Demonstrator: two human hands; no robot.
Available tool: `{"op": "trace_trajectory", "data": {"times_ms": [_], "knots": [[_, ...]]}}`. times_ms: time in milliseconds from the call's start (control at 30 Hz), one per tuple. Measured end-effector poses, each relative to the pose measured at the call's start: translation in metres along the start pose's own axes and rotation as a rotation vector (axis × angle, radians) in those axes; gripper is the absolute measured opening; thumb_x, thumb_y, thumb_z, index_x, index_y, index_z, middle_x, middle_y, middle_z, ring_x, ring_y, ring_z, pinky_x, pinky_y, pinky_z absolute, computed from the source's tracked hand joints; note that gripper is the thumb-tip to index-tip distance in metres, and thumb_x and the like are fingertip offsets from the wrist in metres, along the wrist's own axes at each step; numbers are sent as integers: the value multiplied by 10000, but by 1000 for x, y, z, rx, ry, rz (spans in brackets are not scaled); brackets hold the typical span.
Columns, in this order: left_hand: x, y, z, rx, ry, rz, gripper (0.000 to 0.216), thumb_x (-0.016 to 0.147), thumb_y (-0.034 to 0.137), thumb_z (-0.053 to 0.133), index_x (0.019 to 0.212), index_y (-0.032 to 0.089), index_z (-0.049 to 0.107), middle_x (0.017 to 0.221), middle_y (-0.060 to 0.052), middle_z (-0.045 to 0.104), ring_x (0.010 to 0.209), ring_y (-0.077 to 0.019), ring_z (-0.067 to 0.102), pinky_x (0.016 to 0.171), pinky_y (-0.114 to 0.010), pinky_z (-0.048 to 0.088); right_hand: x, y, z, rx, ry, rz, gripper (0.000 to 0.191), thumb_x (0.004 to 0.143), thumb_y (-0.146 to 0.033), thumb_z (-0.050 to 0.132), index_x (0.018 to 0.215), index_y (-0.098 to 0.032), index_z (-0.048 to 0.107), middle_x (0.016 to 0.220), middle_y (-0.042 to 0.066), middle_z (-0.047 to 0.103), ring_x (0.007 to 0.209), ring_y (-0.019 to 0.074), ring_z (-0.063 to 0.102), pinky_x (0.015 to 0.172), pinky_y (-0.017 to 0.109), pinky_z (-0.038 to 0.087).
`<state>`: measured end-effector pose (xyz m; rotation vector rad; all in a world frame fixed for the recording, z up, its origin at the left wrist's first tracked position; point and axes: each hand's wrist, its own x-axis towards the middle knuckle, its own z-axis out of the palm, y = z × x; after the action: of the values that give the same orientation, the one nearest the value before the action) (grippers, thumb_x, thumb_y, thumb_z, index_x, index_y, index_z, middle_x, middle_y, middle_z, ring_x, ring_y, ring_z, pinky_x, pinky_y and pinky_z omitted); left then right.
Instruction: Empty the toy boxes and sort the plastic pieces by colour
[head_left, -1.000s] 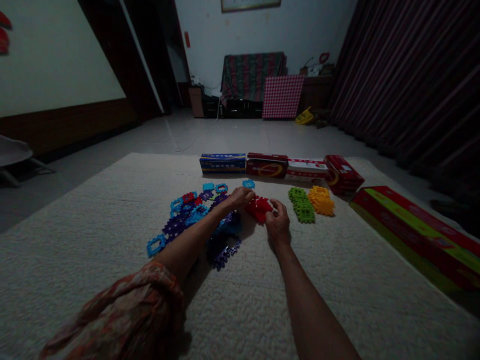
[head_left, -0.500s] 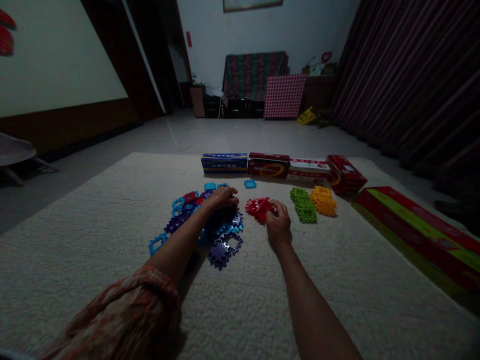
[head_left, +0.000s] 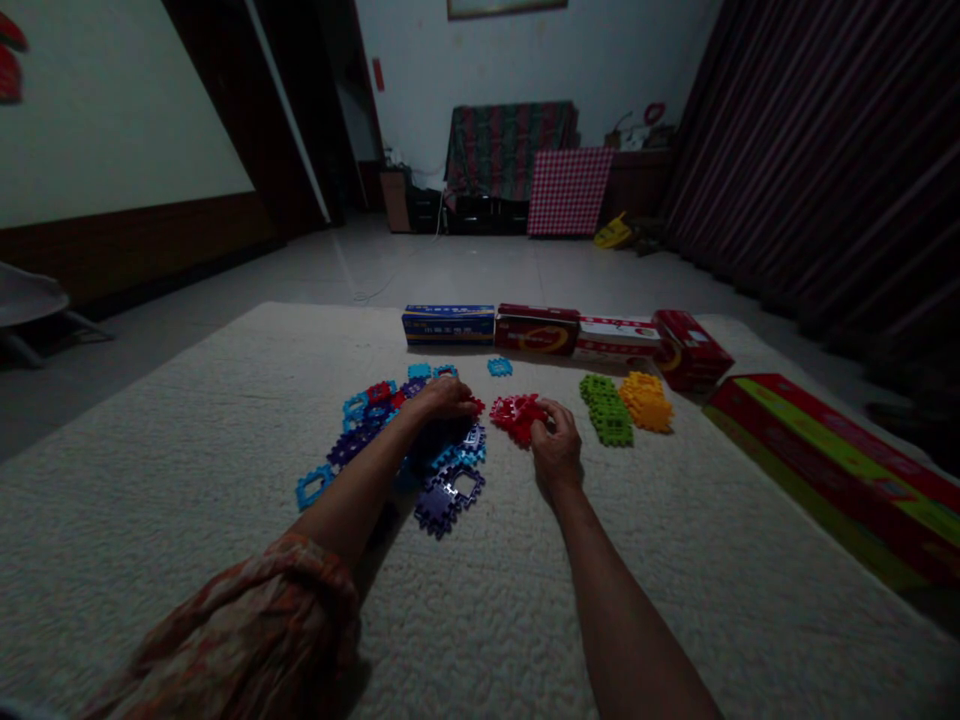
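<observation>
My left hand (head_left: 448, 398) is over the right part of a mixed heap of purple, blue and red interlocking plastic tiles (head_left: 360, 440). Its fingers are curled down, and a red tile (head_left: 478, 406) shows at the fingertips. To the right lies a small pile of red tiles (head_left: 516, 417). Thumb and fingers of my right hand (head_left: 558, 442) close on the right edge of that pile. A purple tile (head_left: 437, 507) lies at the near end of the heap. One light-blue tile (head_left: 500, 367) lies apart, beyond the red pile.
Green tiles (head_left: 607, 410) and yellow tiles (head_left: 646, 402) lie in stacks to the right. A blue box (head_left: 448, 326), a dark red box (head_left: 537, 330) and others line the far side of the quilted mat (head_left: 187, 440). A long red-and-green box (head_left: 840, 470) borders the right side.
My left hand has lowered slightly and its fingers have curled in; a red tile now shows by its fingertips. My right hand stays at the red pile.
</observation>
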<state>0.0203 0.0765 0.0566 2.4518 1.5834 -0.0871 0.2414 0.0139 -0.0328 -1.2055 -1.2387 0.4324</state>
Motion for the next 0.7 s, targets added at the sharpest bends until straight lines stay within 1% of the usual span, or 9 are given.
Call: {"op": "trace_trajectory", "data": {"times_ms": [133, 233, 300, 400, 467, 533, 600, 700], "knots": [[-1, -3, 1, -20, 41, 29, 326, 913, 437, 525, 887, 200, 748, 871, -61, 741, 807, -191, 647, 684, -255, 413, 0, 0, 1, 5, -6, 1, 335, 758, -177, 519, 1033, -203, 708, 1186, 101, 668, 1076, 228, 638, 993, 427, 524], [-3, 1, 1, -4, 26, 61, 305, 882, 456, 568, 910, 202, 734, 909, -53, 746, 836, -195, 655, 695, -259, 415, 0, -1, 1, 11, -2, 2, 328, 752, -180, 517, 1018, -199, 707, 1178, 103, 669, 1076, 230, 638, 989, 428, 526], [-4, 4, 2, 23, 18, 73, 278, 864, 425, 590, 938, 201, 735, 958, -59, 753, 882, -203, 667, 706, -260, 423, 0, -2, 0, 7, -6, 8, 327, 753, -181, 517, 1019, -197, 707, 1178, 105, 669, 1085, 232, 635, 993, 428, 523], [-5, 8, 5, 79, 48, 77, 259, 854, 366, 598, 979, 193, 744, 1057, -86, 752, 973, -225, 677, 752, -271, 449, 0, -6, -1, -7, -22, 19, 331, 764, -189, 518, 1037, -193, 704, 1189, 108, 664, 1091, 233, 631, 999, 428, 517], [-4, 7, 6, 94, 79, 69, 268, 857, 366, 603, 999, 190, 746, 1068, -98, 750, 1001, -242, 680, 789, -288, 469, 0, -7, -2, -12, -26, 30, 338, 770, -200, 524, 1058, -191, 701, 1194, 109, 661, 1079, 232, 632, 996, 428, 517], [-3, 6, 7, 82, 120, 39, 295, 867, 385, 606, 1025, 179, 745, 1039, -110, 751, 997, -257, 685, 816, -307, 488, 0, -7, -2, -9, -18, 46, 345, 773, -213, 531, 1074, -192, 697, 1196, 109, 660, 1070, 231, 631, 990, 427, 518], [-2, 5, 7, 42, 191, -3, 358, 873, 394, 616, 1119, 159, 727, 1067, -127, 743, 1013, -267, 685, 851, -322, 505, 0, -8, -1, -5, -9, 59, 345, 772, -224, 533, 1074, -192, 697, 1191, 107, 662, 1071, 233, 629, 988, 426, 517], [0, 12, 8, -55, 313, -11, 482, 863, 360, 649, 1298, 154, 651, 1205, -132, 708, 1080, -260, 671, 931, -330, 511, 0, -8, -1, -4, -1, 67, 351, 770, -232, 532, 1077, -195, 696, 1187, 105, 665, 1070, 234, 629, 983, 422, 516]]}}
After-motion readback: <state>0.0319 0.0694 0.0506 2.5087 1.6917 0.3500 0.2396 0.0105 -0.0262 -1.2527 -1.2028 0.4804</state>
